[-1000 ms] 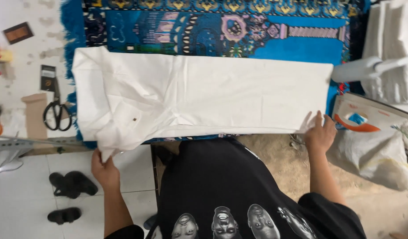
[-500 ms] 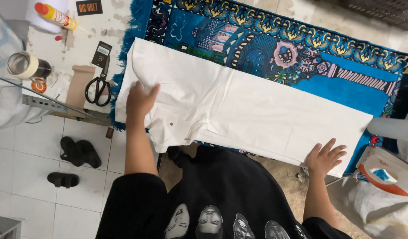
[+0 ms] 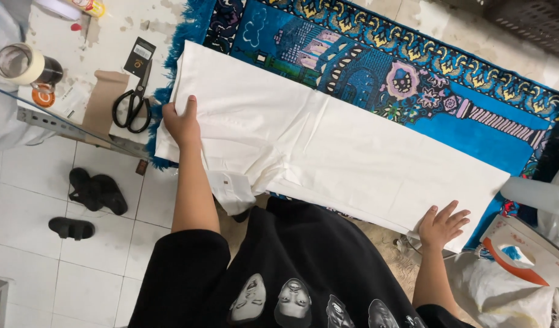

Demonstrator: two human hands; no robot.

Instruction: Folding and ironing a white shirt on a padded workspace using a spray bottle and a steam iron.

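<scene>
A long white folded garment lies flat on a blue patterned rug spread over the table. My left hand presses down on the garment's left end, fingers together and flat. My right hand rests at the garment's lower right corner with fingers spread. A cuff or flap of the white cloth hangs over the near table edge.
Black scissors, a brown card piece, a tape roll and a small black tag lie left of the rug. An iron stands at the right. Black sandals sit on the tiled floor below.
My left hand moved from the hanging near edge up onto the garment's left end and slid toward the left. The right hand stayed at the lower right corner. The view shifted.
</scene>
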